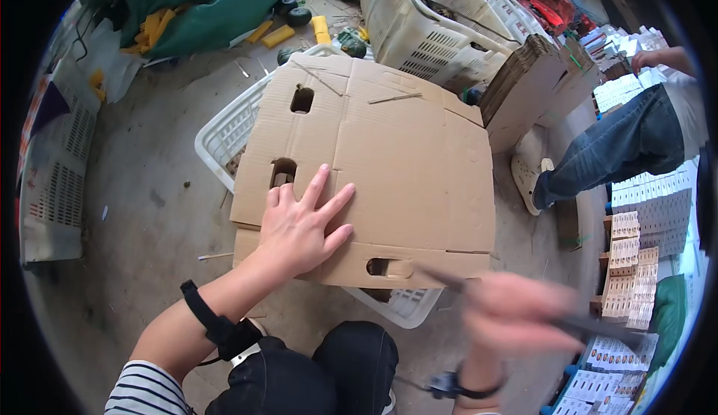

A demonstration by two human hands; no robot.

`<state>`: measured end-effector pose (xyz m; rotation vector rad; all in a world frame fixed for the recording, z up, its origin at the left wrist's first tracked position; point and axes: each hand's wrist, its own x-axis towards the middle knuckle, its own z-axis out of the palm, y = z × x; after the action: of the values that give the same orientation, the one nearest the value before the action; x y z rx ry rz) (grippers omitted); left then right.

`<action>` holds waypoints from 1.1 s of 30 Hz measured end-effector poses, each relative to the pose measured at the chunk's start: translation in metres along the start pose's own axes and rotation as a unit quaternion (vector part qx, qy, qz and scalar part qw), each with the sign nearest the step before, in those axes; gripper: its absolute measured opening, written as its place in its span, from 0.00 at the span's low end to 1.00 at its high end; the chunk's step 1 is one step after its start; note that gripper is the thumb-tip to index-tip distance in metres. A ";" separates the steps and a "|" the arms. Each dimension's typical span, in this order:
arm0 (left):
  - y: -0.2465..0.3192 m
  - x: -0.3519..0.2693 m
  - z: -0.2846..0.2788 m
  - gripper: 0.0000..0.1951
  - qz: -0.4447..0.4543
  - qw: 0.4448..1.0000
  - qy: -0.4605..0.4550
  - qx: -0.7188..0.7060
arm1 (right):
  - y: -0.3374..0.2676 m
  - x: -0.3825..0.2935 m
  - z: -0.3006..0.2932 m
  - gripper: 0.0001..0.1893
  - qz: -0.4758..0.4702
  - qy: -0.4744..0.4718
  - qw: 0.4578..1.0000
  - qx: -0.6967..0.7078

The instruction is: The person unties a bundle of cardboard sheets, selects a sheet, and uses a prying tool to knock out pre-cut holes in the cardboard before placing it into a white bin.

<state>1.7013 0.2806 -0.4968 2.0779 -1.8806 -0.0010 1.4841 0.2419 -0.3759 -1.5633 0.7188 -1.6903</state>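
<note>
A flattened brown cardboard carton blank [404,168] lies over a white slatted plastic basket [212,141], whose rim shows at the left and below. My left hand [297,230] rests on the sheet's lower left with fingers spread, holding nothing. Its fingertips are beside one of two cut-out handle holes on that side. At the near edge, a third handle hole is partly covered by its cardboard flap [399,269]. My right hand [513,308], blurred by motion, grips a dark slender tool [603,330]. The tool's narrow tip points toward that flap; its exact kind is unclear.
Large white crates [443,39] and stacked cardboard [524,78] stand beyond the sheet. Another crate [59,162] is at left. Dark green squashes [299,17] lie at the back. A co-worker's leg [617,140] and stacked white boxes [650,207] occupy the right.
</note>
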 end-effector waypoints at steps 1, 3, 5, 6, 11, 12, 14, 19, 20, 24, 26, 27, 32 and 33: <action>0.004 0.003 0.000 0.26 -0.001 1.000 -0.004 -0.009 | 0.051 -0.027 -0.018 0.40 0.155 -0.162 0.973 0.054; -0.003 -0.001 0.001 0.27 -0.017 1.000 -0.019 -0.006 | 0.053 -0.016 -0.004 0.40 0.158 -0.131 0.966 0.158; -0.008 -0.004 0.003 0.27 -0.023 0.999 -0.022 -0.002 | 0.029 0.010 0.001 0.37 0.138 -0.128 0.952 0.241; -0.008 -0.004 0.004 0.26 -0.018 1.000 -0.012 0.006 | 0.001 0.024 0.001 0.30 0.088 -0.118 0.949 0.278; 0.002 -0.001 0.003 0.26 -0.005 1.000 -0.011 0.011 | -0.009 0.009 -0.018 0.23 -0.055 -0.096 0.962 0.249; 0.006 0.001 0.003 0.26 0.005 1.000 -0.001 0.020 | 0.025 -0.009 -0.021 0.30 -0.014 -0.101 0.963 0.248; 0.002 0.003 0.009 0.26 -0.008 1.000 -0.005 0.024 | 0.058 -0.020 -0.021 0.39 0.050 -0.114 0.956 0.267; -0.004 -0.006 0.004 0.26 -0.015 0.999 -0.029 0.042 | -0.029 0.028 -0.019 0.32 0.074 -0.075 0.946 0.306; -0.004 -0.006 0.004 0.26 -0.012 0.998 -0.029 0.051 | -0.044 0.033 -0.018 0.30 0.026 -0.092 0.952 0.292; 0.002 -0.004 0.004 0.26 -0.011 0.999 -0.022 0.041 | 0.048 -0.027 -0.015 0.34 0.063 -0.132 0.981 0.127; 0.009 -0.005 0.011 0.26 0.015 1.000 -0.010 0.025 | 0.124 -0.067 -0.026 0.36 0.258 -0.160 0.951 0.064; 0.001 -0.005 0.007 0.26 0.017 0.999 0.002 0.032 | 0.117 -0.063 -0.011 0.36 0.292 -0.120 0.946 0.070; -0.005 -0.009 0.009 0.26 -0.006 0.999 0.005 0.033 | 0.025 0.010 0.008 0.37 0.111 -0.181 0.959 0.186; -0.007 -0.008 0.010 0.27 -0.006 0.999 0.002 0.040 | 0.014 0.017 0.007 0.37 0.092 -0.191 0.949 0.234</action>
<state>1.7045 0.2859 -0.5100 2.1404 -1.8952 0.0756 1.4930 0.2198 -0.3763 -1.3734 0.2285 -1.2498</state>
